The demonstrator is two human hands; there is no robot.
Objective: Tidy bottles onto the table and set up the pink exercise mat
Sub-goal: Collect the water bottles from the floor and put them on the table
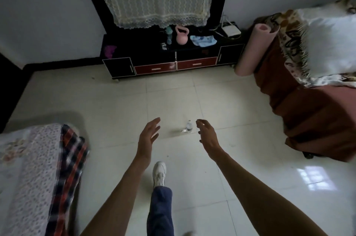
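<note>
Both hands reached forward with fingers spread and grasping nothing: the left hand (pixel 149 136) and right hand (pixel 208 137) flanked one clear water bottle (pixel 189 126) standing on the tiled floor (pixel 115 101). A hurried grab or the stepping shoe (pixel 159 173) could have toppled it and sent it rolling. One rolled pink mat (pixel 254 49) leaned against the bed; the dark cabinet (pixel 173 56) held one pink kettlebell (pixel 181 35) and possibly one teal bottle (pixel 169 34), too dim to confirm.

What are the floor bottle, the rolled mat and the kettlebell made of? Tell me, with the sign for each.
Bottle: clear plastic, apparently; see-through with a paper-like label. Rolled pink mat: soft foam, probably; matte, thick spiral end. Pink kettlebell: smooth coating, perhaps vinyl or rubber; core not visible.
</note>
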